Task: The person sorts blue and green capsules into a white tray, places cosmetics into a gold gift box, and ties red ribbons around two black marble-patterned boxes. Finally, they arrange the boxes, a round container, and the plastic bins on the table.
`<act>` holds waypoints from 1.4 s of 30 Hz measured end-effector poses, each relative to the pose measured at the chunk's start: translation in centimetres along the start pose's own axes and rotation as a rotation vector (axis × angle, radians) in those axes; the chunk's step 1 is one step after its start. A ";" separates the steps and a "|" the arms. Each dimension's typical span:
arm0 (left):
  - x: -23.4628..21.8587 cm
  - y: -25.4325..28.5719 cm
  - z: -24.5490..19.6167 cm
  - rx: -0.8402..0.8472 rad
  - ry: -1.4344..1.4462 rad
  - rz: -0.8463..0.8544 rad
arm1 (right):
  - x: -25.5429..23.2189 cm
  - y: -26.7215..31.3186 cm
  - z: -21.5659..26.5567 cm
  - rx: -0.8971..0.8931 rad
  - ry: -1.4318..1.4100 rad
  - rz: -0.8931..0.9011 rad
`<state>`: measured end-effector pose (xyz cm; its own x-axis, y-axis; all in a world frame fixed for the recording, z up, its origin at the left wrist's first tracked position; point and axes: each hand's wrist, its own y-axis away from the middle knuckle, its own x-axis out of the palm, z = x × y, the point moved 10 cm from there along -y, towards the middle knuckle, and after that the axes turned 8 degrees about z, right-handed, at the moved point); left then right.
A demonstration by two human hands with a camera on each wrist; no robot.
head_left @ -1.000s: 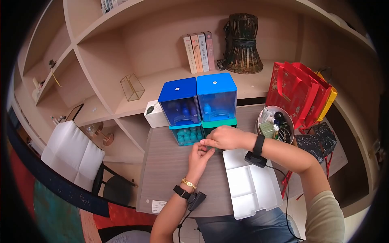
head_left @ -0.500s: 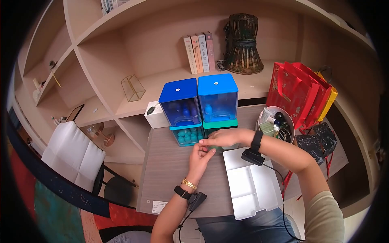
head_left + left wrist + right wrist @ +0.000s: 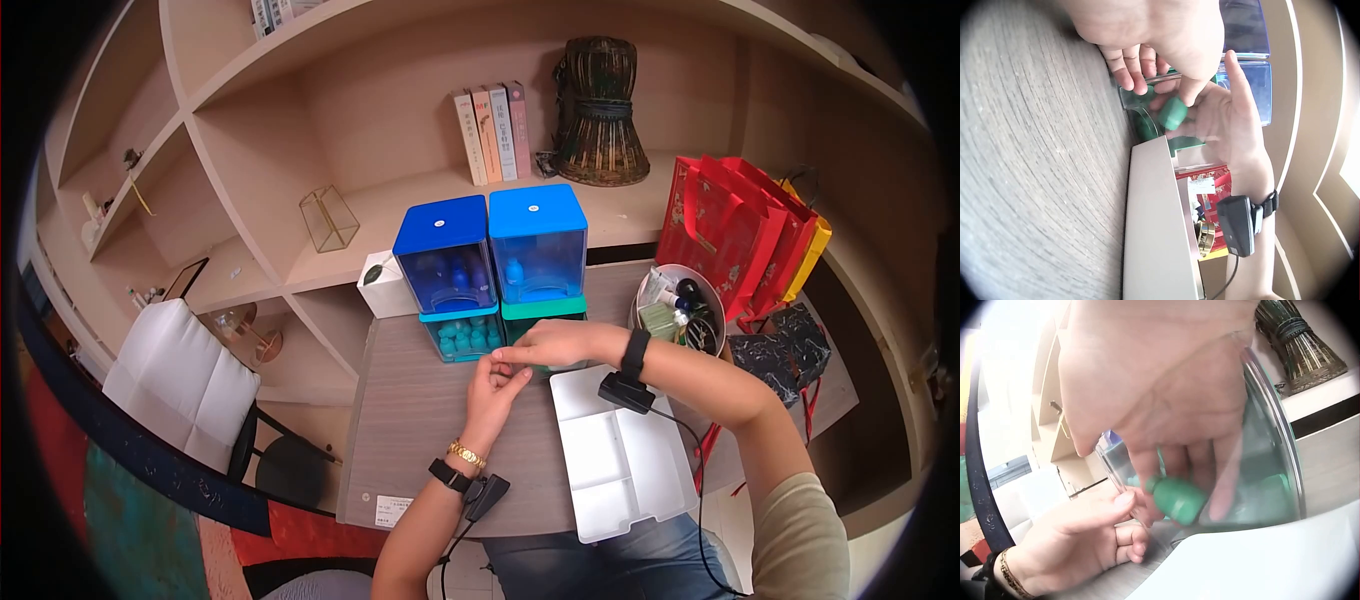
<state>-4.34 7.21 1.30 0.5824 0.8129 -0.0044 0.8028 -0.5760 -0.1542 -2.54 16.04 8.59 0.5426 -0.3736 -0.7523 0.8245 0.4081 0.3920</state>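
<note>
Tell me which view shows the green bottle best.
The right wrist view: the green bottle appears largest there, its body and narrow neck in sight before the right hand's fingers. The left wrist view shows it smaller, by both hands; in the head view, the hands mostly hide it.

"What sort of place was it?"
"It looked like a home study: books (image 3: 490,133) and a woven ornament (image 3: 602,110) stood on built-in shelves (image 3: 640,205), with a desk (image 3: 400,420) and a padded chair (image 3: 175,385)."
</note>
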 end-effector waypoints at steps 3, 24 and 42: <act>0.1 0.0 -0.2 0.015 0.017 0.003 | 0.1 0.0 -0.1 0.019 -0.019 0.009; -0.1 -0.1 0.6 0.028 0.054 -0.032 | 0.2 11.0 6.9 -0.512 0.734 -0.816; -0.1 0.1 0.9 -0.005 -0.060 -0.018 | -1.1 6.7 -0.6 -0.083 0.487 -0.611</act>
<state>-4.42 7.15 0.40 0.5594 0.8267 -0.0608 0.8137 -0.5616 -0.1497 2.25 19.64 11.74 -0.1507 -0.1528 -0.9767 0.9289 0.3161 -0.1927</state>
